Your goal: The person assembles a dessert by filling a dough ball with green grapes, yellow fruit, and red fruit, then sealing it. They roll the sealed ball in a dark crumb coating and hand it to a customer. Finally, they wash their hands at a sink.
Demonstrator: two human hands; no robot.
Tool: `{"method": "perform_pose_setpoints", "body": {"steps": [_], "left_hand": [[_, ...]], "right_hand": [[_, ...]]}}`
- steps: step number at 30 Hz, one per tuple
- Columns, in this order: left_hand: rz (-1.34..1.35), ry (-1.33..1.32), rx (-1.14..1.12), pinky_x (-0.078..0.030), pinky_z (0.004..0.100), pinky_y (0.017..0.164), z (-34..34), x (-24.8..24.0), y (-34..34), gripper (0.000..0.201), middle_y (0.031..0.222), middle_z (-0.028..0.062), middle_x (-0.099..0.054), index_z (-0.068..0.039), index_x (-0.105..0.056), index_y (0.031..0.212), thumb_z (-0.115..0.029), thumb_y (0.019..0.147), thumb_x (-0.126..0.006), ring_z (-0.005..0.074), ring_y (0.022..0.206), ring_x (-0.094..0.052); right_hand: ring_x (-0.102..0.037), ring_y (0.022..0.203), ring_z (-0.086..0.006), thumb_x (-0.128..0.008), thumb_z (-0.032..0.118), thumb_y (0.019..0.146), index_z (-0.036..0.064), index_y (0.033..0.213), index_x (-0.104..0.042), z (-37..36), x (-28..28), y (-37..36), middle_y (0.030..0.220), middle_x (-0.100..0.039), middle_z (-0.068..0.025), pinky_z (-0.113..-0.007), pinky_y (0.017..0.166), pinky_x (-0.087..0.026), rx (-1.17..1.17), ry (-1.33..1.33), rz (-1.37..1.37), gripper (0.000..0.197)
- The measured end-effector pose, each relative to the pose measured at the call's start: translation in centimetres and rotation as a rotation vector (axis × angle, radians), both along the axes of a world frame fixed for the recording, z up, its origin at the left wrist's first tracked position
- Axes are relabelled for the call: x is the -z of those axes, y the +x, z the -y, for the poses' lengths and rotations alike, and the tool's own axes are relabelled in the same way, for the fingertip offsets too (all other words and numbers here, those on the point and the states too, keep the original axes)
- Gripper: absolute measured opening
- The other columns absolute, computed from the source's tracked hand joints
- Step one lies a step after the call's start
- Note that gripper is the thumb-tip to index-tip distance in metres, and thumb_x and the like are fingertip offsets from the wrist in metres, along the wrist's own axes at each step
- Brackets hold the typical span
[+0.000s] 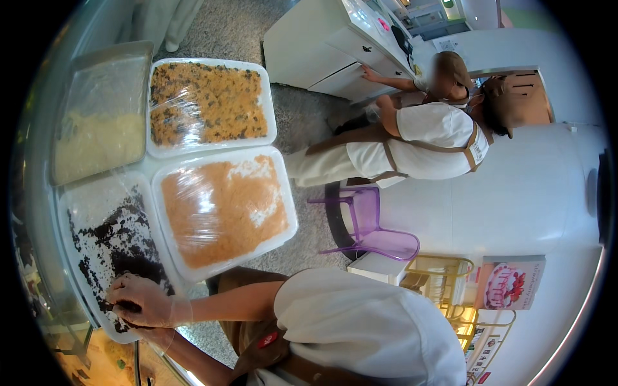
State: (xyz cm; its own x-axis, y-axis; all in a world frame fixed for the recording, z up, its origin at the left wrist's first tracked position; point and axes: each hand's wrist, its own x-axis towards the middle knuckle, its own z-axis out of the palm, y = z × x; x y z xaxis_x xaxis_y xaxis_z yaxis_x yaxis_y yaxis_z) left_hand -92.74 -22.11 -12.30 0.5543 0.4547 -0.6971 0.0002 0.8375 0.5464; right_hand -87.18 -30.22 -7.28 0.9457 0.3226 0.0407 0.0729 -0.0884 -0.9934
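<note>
A white tray (72,215) at the lower left holds dark brown crumbs (132,248), scattered thinly toward its far end. My right hand (143,297), in a clear plastic glove, reaches down into it. Its fingers are curled round some of the dark crumbs. Beneath that wrist, my left hand (154,334), also gloved, is at the tray's near end; its fingers are hidden. Beside my right forearm lies a white tray of orange-brown crumbs (212,212) under clear film. Farther away, another film-covered tray holds golden crumbs with dark bits (206,106).
A shallow tray with a pale yellow layer (96,145) sits far left. Two people in white shirts (425,138) are near a white cabinet (315,48). A purple chair (370,222) stands on the speckled floor to the right; another person's legs (180,22) show at the top.
</note>
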Motion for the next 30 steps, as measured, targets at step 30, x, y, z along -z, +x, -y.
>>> {"method": "perform_pose_setpoints", "body": {"steps": [30], "left_hand": [[0.041,-0.094,-0.163,-0.040,0.0413,0.118,-1.8,-3.5,0.3,0.065,0.151,0.0126,-0.050,-0.004,-0.046,0.150,-0.049,0.103,-0.054,0.0271,0.137,-0.051]], "right_hand": [[-0.061,0.112,-0.0302,-0.070,0.015,0.093,0.0030,0.120,-0.062,-2.5,-2.7,1.7,0.117,-0.066,-0.0123,-0.039,0.096,-0.050,0.109,0.154,-0.655,0.031]]}}
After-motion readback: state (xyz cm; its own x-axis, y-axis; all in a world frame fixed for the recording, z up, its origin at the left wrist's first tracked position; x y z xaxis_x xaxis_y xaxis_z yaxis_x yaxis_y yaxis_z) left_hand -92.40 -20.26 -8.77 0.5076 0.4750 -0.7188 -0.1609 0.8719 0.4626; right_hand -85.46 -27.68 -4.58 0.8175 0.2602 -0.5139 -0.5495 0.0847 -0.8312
